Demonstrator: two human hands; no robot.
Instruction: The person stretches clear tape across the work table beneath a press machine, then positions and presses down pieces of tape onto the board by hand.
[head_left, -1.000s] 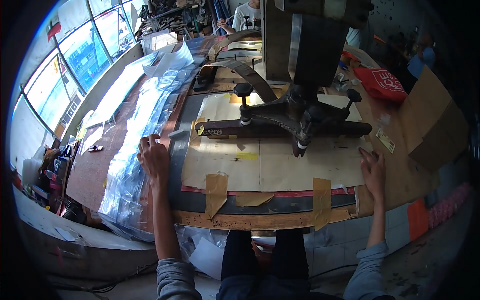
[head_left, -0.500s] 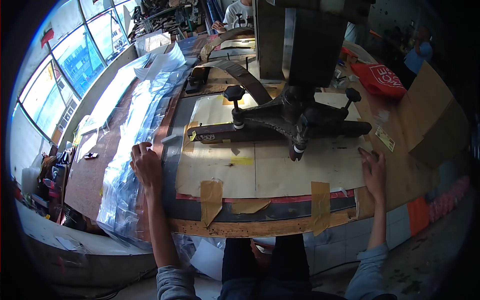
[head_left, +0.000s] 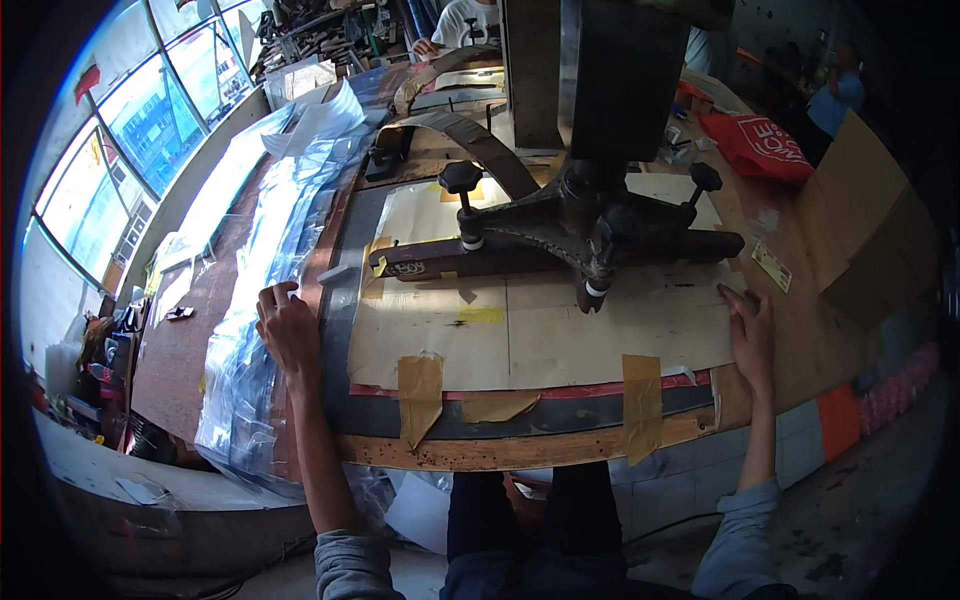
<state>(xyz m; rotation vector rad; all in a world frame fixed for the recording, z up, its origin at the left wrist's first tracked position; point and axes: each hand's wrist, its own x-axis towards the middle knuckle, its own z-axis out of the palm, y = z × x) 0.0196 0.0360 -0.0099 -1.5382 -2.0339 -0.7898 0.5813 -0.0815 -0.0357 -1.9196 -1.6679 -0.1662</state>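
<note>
Resting at the right edge of a pale sheet [head_left: 600,345] on the worktop [head_left: 800,345], beneath a dark metal frame [head_left: 535,218], the right hand [head_left: 752,335] lies loosely open; beside clear plastic [head_left: 240,365], the left hand [head_left: 288,335] curls, its grip unclear.

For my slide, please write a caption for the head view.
Left hand by clear plastic, right hand by a pale sheet under a metal bracket.

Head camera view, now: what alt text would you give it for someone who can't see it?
A person's left hand is by clear plastic sheeting and right hand at the right edge of a pale sheet, with tape strips across its near edge. A dark metal frame with knobs spans the sheet.
</note>
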